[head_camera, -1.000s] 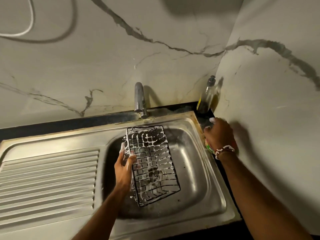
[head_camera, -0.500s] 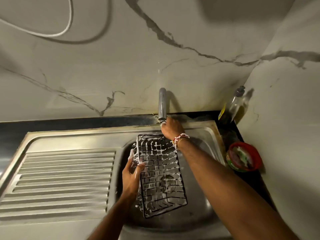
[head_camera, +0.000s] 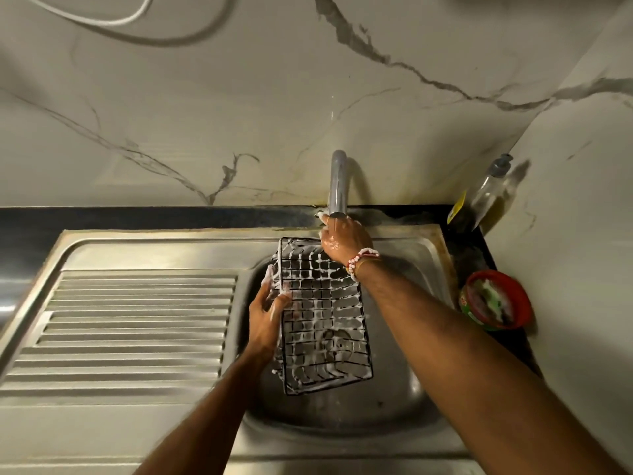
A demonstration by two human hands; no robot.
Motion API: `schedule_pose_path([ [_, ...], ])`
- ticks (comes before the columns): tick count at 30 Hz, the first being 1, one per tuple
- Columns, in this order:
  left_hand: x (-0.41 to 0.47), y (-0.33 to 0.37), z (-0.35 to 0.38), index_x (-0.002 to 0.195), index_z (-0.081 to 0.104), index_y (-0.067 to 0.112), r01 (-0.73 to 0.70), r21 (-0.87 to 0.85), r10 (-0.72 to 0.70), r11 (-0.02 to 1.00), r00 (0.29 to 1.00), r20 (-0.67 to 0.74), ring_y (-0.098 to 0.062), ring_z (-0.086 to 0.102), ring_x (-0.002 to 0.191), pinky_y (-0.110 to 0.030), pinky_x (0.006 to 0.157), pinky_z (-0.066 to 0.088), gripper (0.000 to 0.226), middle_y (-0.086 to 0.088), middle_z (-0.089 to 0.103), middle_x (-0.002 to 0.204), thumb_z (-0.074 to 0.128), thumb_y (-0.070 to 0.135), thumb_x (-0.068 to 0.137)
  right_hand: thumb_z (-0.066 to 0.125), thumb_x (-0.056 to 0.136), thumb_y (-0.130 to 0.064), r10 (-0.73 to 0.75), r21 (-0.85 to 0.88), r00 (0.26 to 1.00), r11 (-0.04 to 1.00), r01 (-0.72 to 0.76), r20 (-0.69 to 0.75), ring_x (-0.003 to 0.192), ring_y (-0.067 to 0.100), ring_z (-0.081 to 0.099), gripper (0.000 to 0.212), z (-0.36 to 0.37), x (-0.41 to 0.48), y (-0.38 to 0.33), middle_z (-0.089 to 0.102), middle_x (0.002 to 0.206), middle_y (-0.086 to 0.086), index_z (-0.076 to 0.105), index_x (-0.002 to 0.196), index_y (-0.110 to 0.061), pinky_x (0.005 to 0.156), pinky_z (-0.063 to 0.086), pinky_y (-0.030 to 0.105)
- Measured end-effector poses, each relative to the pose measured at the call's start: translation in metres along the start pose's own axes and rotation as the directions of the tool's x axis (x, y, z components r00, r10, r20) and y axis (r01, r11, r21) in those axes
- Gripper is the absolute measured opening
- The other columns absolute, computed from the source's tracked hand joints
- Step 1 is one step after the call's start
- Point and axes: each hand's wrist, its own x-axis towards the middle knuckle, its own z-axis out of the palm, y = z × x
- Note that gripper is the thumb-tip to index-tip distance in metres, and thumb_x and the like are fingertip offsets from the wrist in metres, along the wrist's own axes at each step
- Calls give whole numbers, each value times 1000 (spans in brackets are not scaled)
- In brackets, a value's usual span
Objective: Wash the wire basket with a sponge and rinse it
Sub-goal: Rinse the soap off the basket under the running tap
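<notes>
Far left: ribbed stainless-steel draining board (head_camera: 137,320), grooves sloping toward the bowl. Next, left hand (head_camera: 265,315) at the bowl's left edge, fingers and thumb curled round the left rim of the black rectangular wire basket (head_camera: 325,323), gripping it firmly. Basket held tilted over the round stainless-steel basin (head_camera: 342,416), far end raised toward the tap, white lather along most wires. Kept there, probably, for shedding foam and rinse water straight into the drain, visible through the mesh.

Above the basket's far end, curved chrome tap spout (head_camera: 337,180). Right hand (head_camera: 344,240) directly under its mouth, wet and glistening, just over the basket's top right corner. Fingers reaching back behind the spout, so gripping or loose impossible to tell. Likely starting the water or rinsing off suds. Scrubbing seemingly finished, rinsing at hand.

Farther right, on the dark counter: clear pump bottle of yellowish dish liquid (head_camera: 486,197) in the corner. Nearer, round red tub (head_camera: 495,299) with pale foamy contents, parked within the right hand's reach.
</notes>
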Motion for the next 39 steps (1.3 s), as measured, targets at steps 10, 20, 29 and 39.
schedule_pose_path([
  [10,-2,31,7,148,35,49,-22,159,4,987,994,110,-8,60,122,-42,108,48,85,6,61,139,78,55,75,60,90,-25,-203,23,977,979,202,60,94,27,67,31,-24,-28,13,70,107,13,65,118,-14,80,55,36],
  [20,-4,37,6,151,24,52,-137,429,107,893,990,94,28,47,79,1,80,38,95,5,46,153,78,60,73,54,93,-21,-244,-212,968,945,249,50,78,29,69,20,-34,-28,2,72,88,14,71,101,-17,68,57,35],
  [29,-1,57,-7,153,28,44,-226,536,227,814,972,64,-7,51,126,-17,92,39,96,5,50,150,80,55,73,59,87,-13,-154,-43,988,987,155,25,93,29,68,21,-34,-18,-20,72,101,12,71,104,-13,84,55,33],
  [39,-3,45,-19,138,28,58,-279,489,267,826,959,96,-7,45,133,-23,104,46,91,16,46,149,74,71,61,58,85,1,-144,23,963,990,142,229,101,24,65,39,-39,-19,-36,69,112,10,64,120,-13,86,46,21],
])
